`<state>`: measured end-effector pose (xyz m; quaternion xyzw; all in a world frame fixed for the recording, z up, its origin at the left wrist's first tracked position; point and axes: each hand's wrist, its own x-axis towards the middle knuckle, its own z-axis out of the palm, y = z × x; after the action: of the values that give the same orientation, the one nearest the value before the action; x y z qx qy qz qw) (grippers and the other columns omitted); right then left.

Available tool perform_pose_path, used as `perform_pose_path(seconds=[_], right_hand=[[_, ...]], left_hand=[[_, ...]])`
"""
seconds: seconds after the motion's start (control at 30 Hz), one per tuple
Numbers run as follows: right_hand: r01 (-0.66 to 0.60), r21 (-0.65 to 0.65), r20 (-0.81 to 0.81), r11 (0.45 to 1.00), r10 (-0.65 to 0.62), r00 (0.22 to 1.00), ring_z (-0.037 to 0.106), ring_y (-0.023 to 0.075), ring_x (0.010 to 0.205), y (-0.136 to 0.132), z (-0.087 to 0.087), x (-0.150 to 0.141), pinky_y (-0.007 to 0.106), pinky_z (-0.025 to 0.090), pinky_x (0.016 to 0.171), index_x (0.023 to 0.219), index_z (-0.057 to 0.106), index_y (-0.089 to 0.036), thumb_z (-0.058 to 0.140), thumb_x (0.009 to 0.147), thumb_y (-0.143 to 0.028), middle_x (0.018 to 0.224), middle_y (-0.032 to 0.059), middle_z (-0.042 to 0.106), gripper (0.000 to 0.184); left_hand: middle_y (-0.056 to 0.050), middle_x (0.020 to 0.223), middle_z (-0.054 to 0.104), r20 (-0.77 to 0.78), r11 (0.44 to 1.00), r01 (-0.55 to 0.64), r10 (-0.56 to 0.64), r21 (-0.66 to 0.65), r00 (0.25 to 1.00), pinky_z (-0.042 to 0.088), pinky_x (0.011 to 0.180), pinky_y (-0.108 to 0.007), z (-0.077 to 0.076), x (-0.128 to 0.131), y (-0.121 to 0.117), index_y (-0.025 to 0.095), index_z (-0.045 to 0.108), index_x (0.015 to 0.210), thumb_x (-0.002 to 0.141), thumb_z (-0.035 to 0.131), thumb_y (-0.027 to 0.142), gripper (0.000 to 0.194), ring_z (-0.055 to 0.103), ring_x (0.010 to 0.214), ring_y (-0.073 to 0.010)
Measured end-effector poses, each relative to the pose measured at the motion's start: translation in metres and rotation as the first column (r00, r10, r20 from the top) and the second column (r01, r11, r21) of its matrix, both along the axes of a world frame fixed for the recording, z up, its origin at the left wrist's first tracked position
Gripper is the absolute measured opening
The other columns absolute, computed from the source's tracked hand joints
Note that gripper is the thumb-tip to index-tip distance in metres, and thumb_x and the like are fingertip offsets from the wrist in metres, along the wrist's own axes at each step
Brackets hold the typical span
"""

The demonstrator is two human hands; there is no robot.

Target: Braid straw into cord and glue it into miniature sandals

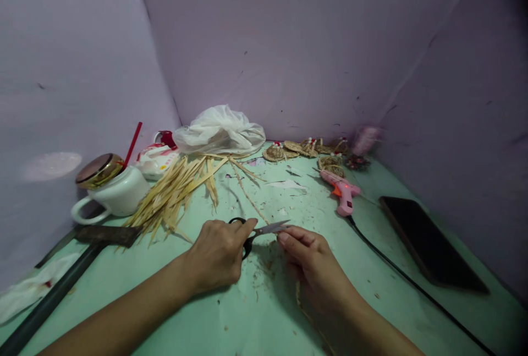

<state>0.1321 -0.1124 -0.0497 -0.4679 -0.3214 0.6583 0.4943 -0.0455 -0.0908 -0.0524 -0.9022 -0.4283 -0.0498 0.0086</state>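
Observation:
My left hand (220, 251) is closed round the black handles of a pair of scissors (267, 229), whose blades point right. Between the fingertips of my right hand (307, 251) I pinch a thin braided straw cord (249, 197). One length of the cord runs away toward the back of the table, and another hangs below my right hand toward the front edge. The blade tips lie right beside my right fingertips, close to the cord. Whether the blades touch the cord I cannot tell.
Dry straw strips (177, 191) lie by a white mug (119, 191). A hammer (93, 251) is at left, a plastic bag (223, 130) at back. Small woven hats (305, 148), a pink glue gun (342, 191) with its cable and a dark tablet (429, 243) occupy the right.

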Motion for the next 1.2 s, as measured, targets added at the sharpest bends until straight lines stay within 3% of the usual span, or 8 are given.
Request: perform_pose_path(seconds=[0.1,0.23,0.33,0.43,0.53,0.7,0.9,1.2], right_hand=[[0.011,-0.054,-0.115,0.999,-0.017,0.993,0.021,0.0023,0.039,0.003,-0.001,0.001,0.016,0.011,0.035,0.070,0.064,-0.013,0.069,0.059,-0.023,0.048,-0.0082,0.035,0.016],[-0.001,-0.076,-0.130,0.997,-0.009,0.991,0.032,0.0042,0.040,0.007,-0.004,0.001,0.017,0.021,0.034,0.069,0.063,-0.012,0.062,0.058,-0.018,0.055,-0.0021,0.050,0.012],[0.012,-0.081,-0.100,0.997,-0.020,0.995,0.031,0.0041,0.040,0.007,-0.005,0.000,0.016,0.018,0.033,0.069,0.064,-0.012,0.061,0.055,-0.015,0.058,0.0000,0.053,0.015],[0.017,-0.083,-0.101,0.996,-0.025,0.995,0.025,0.0036,0.041,0.006,-0.004,0.000,0.016,0.011,0.035,0.071,0.066,-0.011,0.063,0.054,-0.015,0.053,-0.0035,0.045,0.018],[0.030,-0.066,-0.045,0.997,-0.033,0.998,0.021,0.0037,0.040,0.006,-0.005,0.000,0.018,0.010,0.036,0.077,0.068,-0.010,0.069,0.057,-0.023,0.044,-0.0084,0.032,0.024],[0.015,-0.001,0.092,1.000,-0.015,0.996,0.021,0.0038,0.037,0.006,-0.008,0.001,0.021,0.011,0.039,0.083,0.070,-0.009,0.073,0.058,-0.032,0.038,-0.0092,0.031,0.034],[-0.027,0.078,0.177,0.997,0.013,0.984,0.021,0.0047,0.040,0.004,-0.013,0.002,0.022,0.012,0.041,0.082,0.073,-0.013,0.069,0.064,-0.029,0.042,-0.0073,0.033,0.024],[-0.044,0.110,0.153,0.993,0.027,0.988,0.016,0.0051,0.039,0.003,-0.010,0.004,0.024,0.014,0.042,0.078,0.074,-0.016,0.070,0.066,-0.030,0.041,-0.0079,0.029,0.019]], left_hand=[[-0.003,0.083,0.066,0.124,1.000,-0.010,0.010,0.002,0.992,0.046,0.061,-0.034,0.000,-0.003,0.003,0.019,0.040,0.121,0.070,0.045,0.016,0.051,0.062,0.070,-0.0218],[-0.004,0.091,0.067,0.265,0.998,-0.057,0.047,0.027,0.963,0.047,0.068,-0.033,0.002,-0.008,0.007,0.019,0.043,0.120,0.070,0.047,0.021,0.051,0.063,0.078,-0.0213],[-0.005,0.091,0.065,0.164,0.997,-0.058,0.050,0.045,0.985,0.046,0.068,-0.036,0.005,-0.008,0.007,0.019,0.042,0.122,0.069,0.048,0.023,0.053,0.061,0.078,-0.0231],[-0.006,0.089,0.062,0.063,0.998,-0.042,0.039,0.049,0.997,0.044,0.069,-0.038,0.007,-0.005,0.005,0.018,0.039,0.124,0.068,0.048,0.023,0.057,0.058,0.077,-0.0240],[-0.007,0.089,0.060,0.046,0.998,-0.035,0.033,0.056,0.998,0.044,0.070,-0.040,0.006,-0.001,0.003,0.017,0.038,0.125,0.067,0.049,0.022,0.059,0.057,0.078,-0.0245],[-0.007,0.089,0.059,0.001,0.999,-0.026,0.026,0.021,1.000,0.044,0.070,-0.041,0.006,0.000,0.000,0.017,0.037,0.127,0.069,0.048,0.022,0.059,0.056,0.076,-0.0241],[-0.007,0.090,0.061,-0.046,0.999,-0.031,0.030,-0.008,0.998,0.045,0.066,-0.040,0.007,0.000,-0.001,0.017,0.035,0.128,0.068,0.047,0.020,0.061,0.058,0.074,-0.0249],[-0.006,0.089,0.064,-0.054,0.997,-0.046,0.042,-0.061,0.998,0.046,0.062,-0.034,0.010,0.000,0.000,0.018,0.035,0.126,0.067,0.045,0.010,0.060,0.061,0.073,-0.0225]])
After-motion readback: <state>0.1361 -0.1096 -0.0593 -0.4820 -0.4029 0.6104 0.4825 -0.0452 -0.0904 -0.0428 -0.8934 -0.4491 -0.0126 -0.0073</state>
